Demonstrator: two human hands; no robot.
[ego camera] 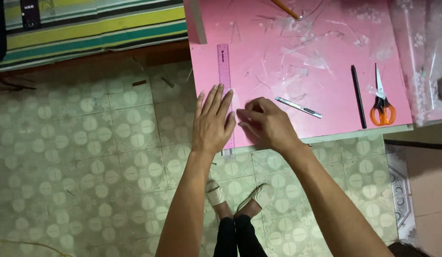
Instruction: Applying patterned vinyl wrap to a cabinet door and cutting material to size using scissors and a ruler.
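Ruler (224,71) under flat, open left hand (212,123) near board's (335,28) edge; right hand (266,123) curled, grip unclear.

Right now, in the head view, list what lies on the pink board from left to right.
Left hand → purple ruler → right hand → utility knife → black stick → orange-handled scissors. All rest on the pink board, the hands at its near edge.
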